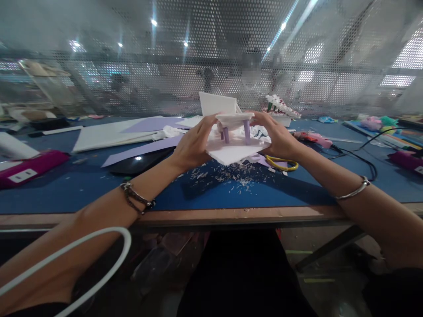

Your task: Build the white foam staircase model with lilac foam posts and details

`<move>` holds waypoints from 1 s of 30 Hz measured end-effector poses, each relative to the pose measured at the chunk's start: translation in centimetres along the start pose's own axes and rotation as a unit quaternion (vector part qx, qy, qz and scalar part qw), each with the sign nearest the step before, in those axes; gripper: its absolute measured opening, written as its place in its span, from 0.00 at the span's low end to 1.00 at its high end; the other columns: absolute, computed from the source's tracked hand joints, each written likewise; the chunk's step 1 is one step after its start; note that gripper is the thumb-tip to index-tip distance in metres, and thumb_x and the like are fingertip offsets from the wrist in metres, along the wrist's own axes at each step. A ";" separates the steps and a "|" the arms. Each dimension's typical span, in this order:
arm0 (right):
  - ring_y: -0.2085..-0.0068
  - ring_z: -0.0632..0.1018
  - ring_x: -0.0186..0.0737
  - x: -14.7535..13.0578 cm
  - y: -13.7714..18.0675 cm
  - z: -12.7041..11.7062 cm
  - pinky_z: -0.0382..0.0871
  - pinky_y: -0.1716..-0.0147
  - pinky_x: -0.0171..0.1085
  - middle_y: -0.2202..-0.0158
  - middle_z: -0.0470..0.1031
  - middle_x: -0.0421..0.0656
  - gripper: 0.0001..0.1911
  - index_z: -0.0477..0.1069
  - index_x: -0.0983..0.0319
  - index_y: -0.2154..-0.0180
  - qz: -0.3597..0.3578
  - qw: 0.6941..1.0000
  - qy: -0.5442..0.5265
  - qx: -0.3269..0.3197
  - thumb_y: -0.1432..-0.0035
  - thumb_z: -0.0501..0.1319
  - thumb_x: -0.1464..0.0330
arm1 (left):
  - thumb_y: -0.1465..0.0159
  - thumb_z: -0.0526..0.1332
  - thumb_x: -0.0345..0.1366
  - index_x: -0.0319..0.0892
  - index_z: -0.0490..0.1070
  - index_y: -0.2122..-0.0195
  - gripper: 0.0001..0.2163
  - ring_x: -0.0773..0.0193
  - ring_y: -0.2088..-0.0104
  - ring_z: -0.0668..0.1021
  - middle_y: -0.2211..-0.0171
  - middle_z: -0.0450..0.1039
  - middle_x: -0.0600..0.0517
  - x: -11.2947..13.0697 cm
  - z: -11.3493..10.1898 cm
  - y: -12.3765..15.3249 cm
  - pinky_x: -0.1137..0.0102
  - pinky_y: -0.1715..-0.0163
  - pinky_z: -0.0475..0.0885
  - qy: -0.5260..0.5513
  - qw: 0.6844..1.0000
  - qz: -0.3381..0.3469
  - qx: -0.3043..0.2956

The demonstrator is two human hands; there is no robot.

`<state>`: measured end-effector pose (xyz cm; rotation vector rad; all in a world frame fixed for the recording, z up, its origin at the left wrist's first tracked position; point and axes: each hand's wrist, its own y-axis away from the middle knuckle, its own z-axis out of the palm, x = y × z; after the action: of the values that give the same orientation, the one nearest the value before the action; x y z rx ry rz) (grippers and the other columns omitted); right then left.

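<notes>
A small white foam-board model [235, 147] with purple pillars and a white upper slab is held up above the blue work mat [82, 185]. My left hand [192, 145] grips its left side, fingers curled round the edge of the upper slab. My right hand [276, 136] clasps the right side, fingertips on the top slab. White shavings [228, 175] lie scattered on the mat right under the model.
White and purple sheets [112, 134] lie at the left, a magenta tool [31, 167] further left. A yellow ring [281, 164], a pink tool [313, 139] with black cables [360, 159] and another small model [280, 110] sit at the right. A perforated screen [165, 66] stands behind.
</notes>
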<state>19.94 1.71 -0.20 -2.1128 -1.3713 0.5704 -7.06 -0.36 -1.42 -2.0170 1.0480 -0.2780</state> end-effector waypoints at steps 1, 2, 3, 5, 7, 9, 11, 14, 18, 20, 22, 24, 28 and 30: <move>0.45 0.68 0.52 0.1 0.1 0.1 0.62 0.46 0.52 0.40 0.58 0.50 0.44 0.46 0.56 0.38 -0.002 1.000 -0.002 0.000 0.52 0.65 0.65 | 0.42 0.61 0.44 0.39 0.49 0.39 0.34 0.45 0.42 0.66 0.40 0.58 0.37 0.1 -0.1 0.0 0.53 0.46 0.67 0.004 1.000 0.006 0.004; 0.45 0.69 0.51 0.2 0.1 0.2 0.63 0.46 0.52 0.40 0.58 0.50 0.44 0.46 0.57 0.38 -0.005 1.000 -0.003 0.001 0.52 0.65 0.65 | 0.42 0.61 0.46 0.38 0.46 0.38 0.36 0.45 0.42 0.67 0.39 0.56 0.37 0.1 -0.2 0.0 0.53 0.46 0.67 0.009 1.000 0.008 0.007; 0.46 0.69 0.51 0.3 0.1 0.3 0.63 0.47 0.52 0.40 0.59 0.50 0.44 0.46 0.57 0.38 -0.007 1.000 -0.003 0.003 0.52 0.65 0.66 | 0.42 0.61 0.48 0.38 0.44 0.37 0.38 0.45 0.43 0.67 0.38 0.55 0.37 0.2 -0.2 0.1 0.53 0.47 0.68 0.017 1.000 0.007 0.009; 0.47 0.70 0.51 0.4 0.2 0.3 0.65 0.47 0.51 0.40 0.59 0.50 0.45 0.46 0.56 0.38 -0.008 1.000 -0.001 0.004 0.53 0.65 0.67 | 0.42 0.60 0.51 0.39 0.41 0.36 0.40 0.48 0.44 0.68 0.37 0.52 0.40 0.1 -0.3 0.1 0.55 0.47 0.68 0.033 0.999 0.011 0.007; 0.48 0.71 0.51 0.3 0.2 0.3 0.66 0.49 0.51 0.40 0.59 0.50 0.45 0.46 0.56 0.38 -0.005 1.000 0.003 0.002 0.54 0.65 0.67 | 0.42 0.60 0.52 0.41 0.43 0.37 0.39 0.50 0.45 0.69 0.38 0.54 0.42 -0.1 -0.3 0.1 0.57 0.48 0.69 0.037 0.999 0.023 0.006; 0.48 0.72 0.51 0.3 0.2 0.4 0.68 0.51 0.50 0.40 0.59 0.52 0.45 0.46 0.57 0.38 -0.003 1.000 0.008 -0.004 0.54 0.65 0.68 | 0.43 0.61 0.51 0.39 0.47 0.38 0.38 0.51 0.47 0.71 0.41 0.59 0.40 -0.2 -0.1 0.1 0.58 0.50 0.71 0.034 0.999 0.032 0.012; 0.49 0.73 0.51 0.2 0.2 0.4 0.69 0.52 0.49 0.40 0.60 0.53 0.44 0.46 0.58 0.38 -0.006 1.000 0.011 -0.005 0.54 0.65 0.68 | 0.43 0.61 0.49 0.38 0.49 0.38 0.36 0.50 0.49 0.72 0.44 0.62 0.38 -0.2 0.0 0.1 0.58 0.51 0.71 0.030 0.999 0.030 0.014; 0.49 0.73 0.50 0.2 0.2 0.5 0.69 0.52 0.49 0.40 0.60 0.53 0.44 0.46 0.58 0.38 -0.005 1.000 0.011 -0.006 0.53 0.64 0.68 | 0.43 0.60 0.46 0.38 0.51 0.40 0.33 0.49 0.49 0.72 0.47 0.64 0.38 0.0 0.0 0.0 0.57 0.52 0.71 0.034 0.999 0.019 0.007; 0.50 0.73 0.50 0.1 0.2 0.5 0.70 0.52 0.49 0.40 0.59 0.53 0.44 0.46 0.58 0.37 0.001 1.000 0.018 -0.008 0.53 0.64 0.69 | 0.43 0.60 0.45 0.41 0.51 0.40 0.32 0.50 0.48 0.71 0.46 0.63 0.42 0.3 -0.2 -0.1 0.58 0.51 0.70 0.047 0.999 0.003 -0.008; 0.50 0.73 0.50 0.2 0.2 0.5 0.70 0.53 0.48 0.40 0.59 0.53 0.44 0.45 0.58 0.37 -0.008 1.000 0.019 -0.006 0.53 0.64 0.69 | 0.43 0.60 0.44 0.40 0.52 0.40 0.31 0.50 0.48 0.70 0.46 0.63 0.41 0.4 -0.3 -0.2 0.58 0.51 0.70 0.052 0.999 0.004 -0.007; 0.50 0.73 0.50 0.3 0.2 0.6 0.71 0.54 0.48 0.40 0.58 0.52 0.44 0.45 0.57 0.37 -0.014 1.000 0.017 -0.006 0.52 0.63 0.68 | 0.43 0.60 0.42 0.37 0.53 0.41 0.30 0.49 0.49 0.71 0.47 0.64 0.39 0.4 -0.3 -0.3 0.57 0.51 0.70 0.055 0.998 0.007 -0.004; 0.50 0.73 0.50 0.3 0.2 0.6 0.71 0.55 0.48 0.40 0.59 0.52 0.43 0.44 0.56 0.37 -0.012 1.000 0.016 -0.006 0.52 0.63 0.68 | 0.43 0.60 0.41 0.37 0.54 0.42 0.30 0.49 0.49 0.71 0.48 0.65 0.38 0.4 -0.3 -0.3 0.57 0.52 0.70 0.055 0.998 0.011 -0.002; 0.50 0.73 0.50 0.3 0.2 0.6 0.71 0.54 0.49 0.40 0.59 0.51 0.44 0.44 0.56 0.38 -0.005 1.000 0.020 -0.005 0.53 0.63 0.69 | 0.43 0.60 0.43 0.40 0.53 0.41 0.30 0.50 0.49 0.71 0.47 0.64 0.39 0.3 -0.4 -0.2 0.58 0.51 0.70 0.050 0.999 0.014 -0.003; 0.51 0.73 0.49 0.2 0.2 0.6 0.71 0.54 0.48 0.40 0.59 0.52 0.44 0.44 0.57 0.38 -0.008 1.000 0.020 -0.005 0.53 0.64 0.69 | 0.42 0.60 0.43 0.40 0.52 0.40 0.31 0.51 0.48 0.71 0.46 0.64 0.39 0.2 -0.3 -0.2 0.58 0.51 0.70 0.048 0.999 0.015 -0.006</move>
<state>19.79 1.95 -0.83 -2.1085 -1.3708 0.5122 -7.02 -0.62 -1.13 -2.0138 1.1421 -0.3568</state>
